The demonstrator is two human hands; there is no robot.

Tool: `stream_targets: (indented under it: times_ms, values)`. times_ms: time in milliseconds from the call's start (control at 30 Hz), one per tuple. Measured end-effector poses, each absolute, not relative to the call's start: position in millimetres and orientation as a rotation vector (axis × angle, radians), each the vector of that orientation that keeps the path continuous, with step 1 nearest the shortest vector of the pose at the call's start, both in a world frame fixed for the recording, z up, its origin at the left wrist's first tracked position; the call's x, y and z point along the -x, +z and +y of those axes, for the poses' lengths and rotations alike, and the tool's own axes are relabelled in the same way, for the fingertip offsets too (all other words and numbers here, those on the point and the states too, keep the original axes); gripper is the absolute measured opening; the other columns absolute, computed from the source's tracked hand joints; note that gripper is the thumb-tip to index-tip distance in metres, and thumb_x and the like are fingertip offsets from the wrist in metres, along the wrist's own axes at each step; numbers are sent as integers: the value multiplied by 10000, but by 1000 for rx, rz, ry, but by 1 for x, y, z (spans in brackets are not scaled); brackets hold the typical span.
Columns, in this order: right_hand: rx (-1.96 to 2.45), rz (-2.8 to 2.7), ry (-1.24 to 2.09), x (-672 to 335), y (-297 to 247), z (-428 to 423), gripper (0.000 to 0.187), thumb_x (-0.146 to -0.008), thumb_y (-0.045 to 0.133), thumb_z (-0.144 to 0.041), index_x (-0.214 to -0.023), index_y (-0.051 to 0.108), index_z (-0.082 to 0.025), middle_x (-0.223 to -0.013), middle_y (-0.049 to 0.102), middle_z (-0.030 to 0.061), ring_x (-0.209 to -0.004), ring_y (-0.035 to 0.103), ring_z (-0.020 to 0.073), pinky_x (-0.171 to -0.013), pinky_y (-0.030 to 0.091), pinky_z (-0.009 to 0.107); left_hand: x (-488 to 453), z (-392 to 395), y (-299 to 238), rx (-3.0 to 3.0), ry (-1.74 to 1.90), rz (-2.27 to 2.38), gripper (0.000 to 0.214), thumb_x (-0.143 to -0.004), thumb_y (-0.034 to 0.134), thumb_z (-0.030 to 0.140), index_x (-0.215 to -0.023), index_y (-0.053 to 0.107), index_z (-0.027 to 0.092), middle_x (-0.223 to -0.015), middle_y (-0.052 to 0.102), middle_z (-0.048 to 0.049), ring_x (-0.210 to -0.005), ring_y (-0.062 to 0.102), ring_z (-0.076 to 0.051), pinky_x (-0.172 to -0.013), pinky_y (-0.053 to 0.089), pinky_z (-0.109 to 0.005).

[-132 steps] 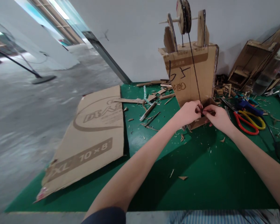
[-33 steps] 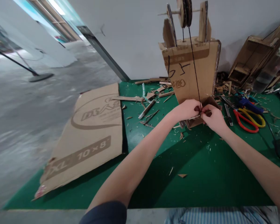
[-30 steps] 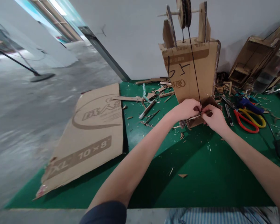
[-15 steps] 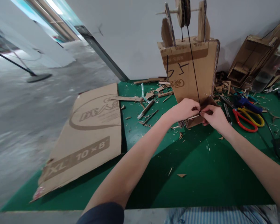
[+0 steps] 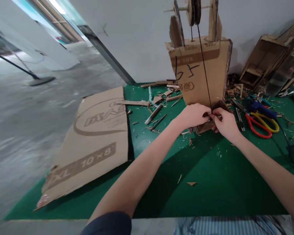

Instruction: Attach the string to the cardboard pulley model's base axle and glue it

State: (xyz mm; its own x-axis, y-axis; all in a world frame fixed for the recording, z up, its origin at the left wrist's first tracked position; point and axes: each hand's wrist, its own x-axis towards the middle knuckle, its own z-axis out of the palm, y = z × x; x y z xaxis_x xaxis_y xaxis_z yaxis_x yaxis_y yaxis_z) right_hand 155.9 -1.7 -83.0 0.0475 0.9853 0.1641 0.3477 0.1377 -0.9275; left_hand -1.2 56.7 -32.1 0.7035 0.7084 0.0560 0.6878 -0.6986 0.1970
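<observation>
A tall cardboard box structure (image 5: 201, 71) stands upright at the back of the green table, with a cardboard pulley wheel (image 5: 194, 12) on a thin stick at its top. From the wheel a black string (image 5: 205, 68) runs down the front to my fingers. My left hand (image 5: 197, 115) pinches at the string's lower end, and my right hand (image 5: 224, 121) pinches the same spot from the other side, fingertips nearly touching. Just behind and below them is a small open cardboard tray (image 5: 203, 128) at the structure's base. My fingers hide the string's very end.
A large flat cardboard sheet (image 5: 93, 137) overhangs the table's left edge. Scissors with red and yellow handles (image 5: 262, 125) and a utility knife (image 5: 239, 119) lie right of my hands. Cardboard scraps (image 5: 159, 99) litter the back. Another cardboard structure (image 5: 264, 62) and a clear bottle (image 5: 283, 73) stand at right.
Both hands have shifted slightly upward along the string, and their fingertips have drawn closer together. The box structure stays in place.
</observation>
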Motion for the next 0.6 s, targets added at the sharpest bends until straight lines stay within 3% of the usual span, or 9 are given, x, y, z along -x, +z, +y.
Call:
stream_targets:
  times_ms: [267,600]
  values:
    - [1369,-1624,677,-162,-92,-3,159,-929,444,-309,-901,541,-187,-1005,579,92,-557,615,104,-409,460,208,0,54,-29,-2788,106,1106,282,-843,449,277,-930,716,250,-887,725,-41,-764,625,-190,-587,384,-272]
    - [1359,-1749,551,-162,-87,-5,116,-917,429,-221,-833,507,-198,-948,531,81,-800,593,184,-649,503,308,-5,59,-24,-2783,-23,1076,285,-833,459,301,-908,721,217,-929,727,-71,-846,625,-212,-671,439,-294]
